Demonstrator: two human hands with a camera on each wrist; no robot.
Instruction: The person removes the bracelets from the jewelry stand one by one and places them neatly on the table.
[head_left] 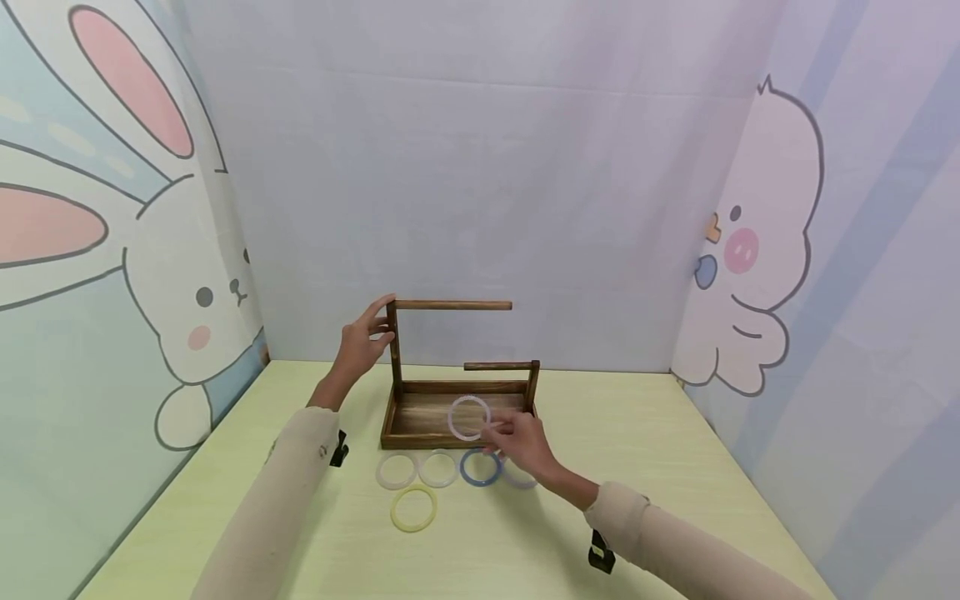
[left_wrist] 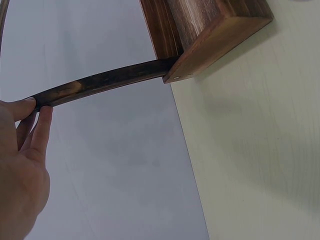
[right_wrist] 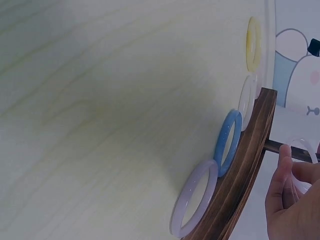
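Note:
A brown wooden bracelet stand (head_left: 395,354) has a tall post at left with a long bar (head_left: 453,305), a short post at right with a lower bar (head_left: 498,366), and a shallow tray base (head_left: 427,440). My left hand (head_left: 362,343) grips the top of the tall post, thumb and fingers on either side in the left wrist view. Between thumb and fingers, my right hand (head_left: 527,443) pinches a pale, whitish bangle (head_left: 452,417), raised in front of the tray and below the short bar. The right hand partly covers a lavender bangle (right_wrist: 179,210) on the table.
Along the tray's front edge lie a blue bangle (head_left: 481,483), a clear whitish bangle (head_left: 438,485) and a pale pinkish bangle (head_left: 396,487). Nearer me lies a yellow bangle (head_left: 413,529). A pale curtain (head_left: 585,208) hangs behind the light wooden table (head_left: 637,467).

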